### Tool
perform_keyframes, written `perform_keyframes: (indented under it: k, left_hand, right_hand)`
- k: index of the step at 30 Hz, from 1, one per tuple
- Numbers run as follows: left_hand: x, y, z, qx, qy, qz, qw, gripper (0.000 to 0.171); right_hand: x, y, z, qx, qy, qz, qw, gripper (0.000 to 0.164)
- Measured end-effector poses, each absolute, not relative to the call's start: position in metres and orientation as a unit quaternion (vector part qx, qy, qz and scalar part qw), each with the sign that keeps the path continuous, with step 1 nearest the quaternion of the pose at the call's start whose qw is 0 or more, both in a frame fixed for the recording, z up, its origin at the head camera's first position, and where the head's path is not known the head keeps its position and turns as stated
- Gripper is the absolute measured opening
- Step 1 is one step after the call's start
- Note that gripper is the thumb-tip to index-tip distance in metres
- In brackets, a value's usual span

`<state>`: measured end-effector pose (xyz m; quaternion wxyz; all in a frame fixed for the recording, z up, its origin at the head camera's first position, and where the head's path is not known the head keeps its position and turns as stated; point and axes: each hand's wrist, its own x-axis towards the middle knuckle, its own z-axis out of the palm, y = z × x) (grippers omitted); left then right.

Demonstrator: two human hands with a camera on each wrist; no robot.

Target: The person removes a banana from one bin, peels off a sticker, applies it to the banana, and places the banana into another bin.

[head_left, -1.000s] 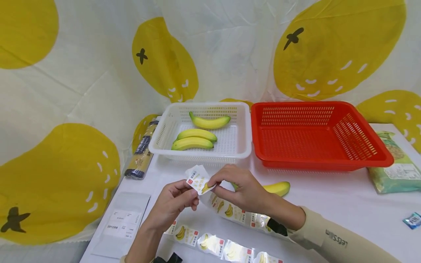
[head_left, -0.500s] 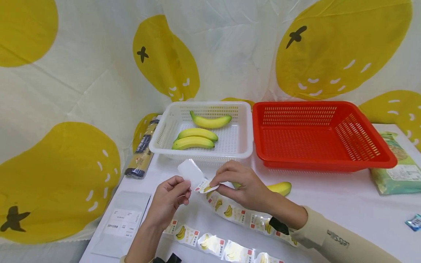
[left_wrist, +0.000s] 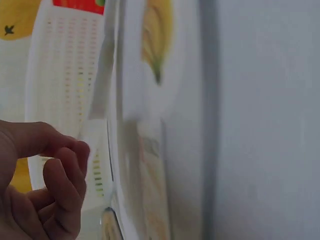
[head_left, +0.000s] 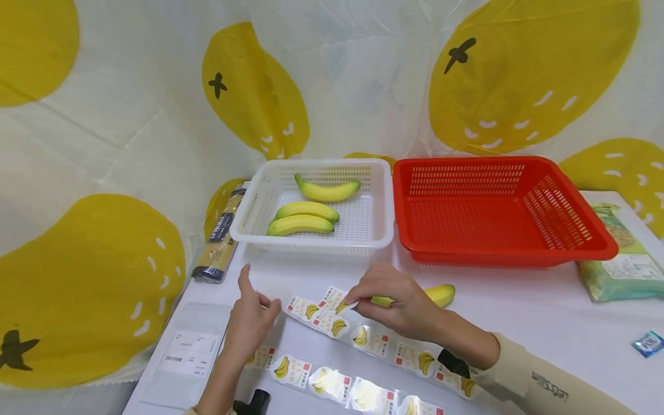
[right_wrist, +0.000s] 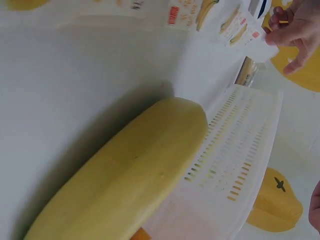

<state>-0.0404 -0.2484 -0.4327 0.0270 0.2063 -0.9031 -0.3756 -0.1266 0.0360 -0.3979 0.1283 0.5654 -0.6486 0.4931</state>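
At lower centre, the right hand (head_left: 398, 301) pinches a banana sticker (head_left: 336, 301) over the label strip (head_left: 370, 340); whether the left hand (head_left: 251, 318) grips the strip's left edge is unclear. Bare surface (head_left: 303, 275) fronts the white basket (head_left: 311, 242).

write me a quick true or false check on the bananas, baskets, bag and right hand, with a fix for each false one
1. The white basket holds three bananas. True.
2. The red basket holds one banana. False: no banana shows in the red basket.
3. The right hand pinches a label. True.
4. The bag lies left of the white basket. False: the bag lies at the right of the red basket.
5. A fourth banana lies on the table, partly hidden by the right hand in the head view. True.
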Motion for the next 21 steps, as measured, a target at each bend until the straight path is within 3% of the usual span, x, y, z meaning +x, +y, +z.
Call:
perform_keyframes:
  k: [10,16,21]
  left_hand:
    - [-0.042,-0.251,-0.440,0.178,-0.959,-0.213,-0.062,0.025]
    - [-0.045,-0.251,-0.421,0.120,-0.977,-0.150,-0.098,0.020]
    - [-0.051,-0.230,-0.386,-0.008,-0.970,-0.240,-0.024,0.023]
  right_hand:
    - [-0.126,0.045,-0.402,0.549,-0.662,0.495,0.126,0.037]
    - [-0.126,0.051,-0.402,0.544,-0.673,0.487,0.119,0.039]
    - [-0.126,0.054,-0.400,0.550,-0.673,0.483,0.106,0.039]
